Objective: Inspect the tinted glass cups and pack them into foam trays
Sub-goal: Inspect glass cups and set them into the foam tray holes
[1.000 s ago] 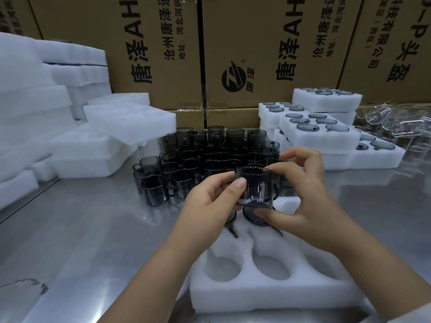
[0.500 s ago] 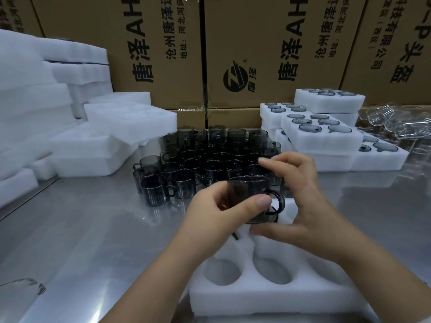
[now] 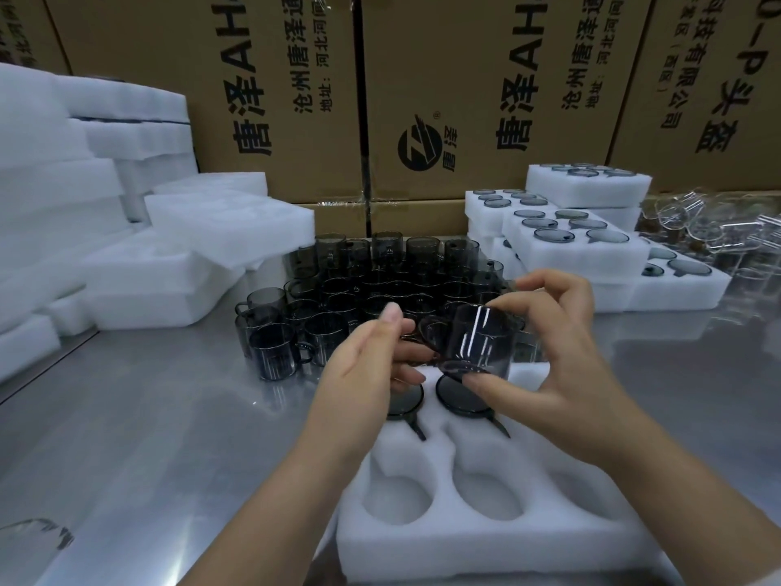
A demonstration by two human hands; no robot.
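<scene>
One cup under inspection, tray barely started

Nearest, the foam tray (image 3: 486,543) has its near pockets empty — only two seated cups (image 3: 460,397) fill its far end. Above them the held cup (image 3: 479,338) is tilted, right hand (image 3: 562,374) pinching it, thumb at base, fingers on rim; the left hand (image 3: 363,370) curls by the handle, grip unclear. Beyond, many loose cups (image 3: 372,285) wait; filled trays (image 3: 574,247) stand stacked far right.

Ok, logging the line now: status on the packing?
Right hand grips cup, left hand on its handle. Cup above tray, not seated. Two far pockets filled; near ones open, nothing blocking.
</scene>
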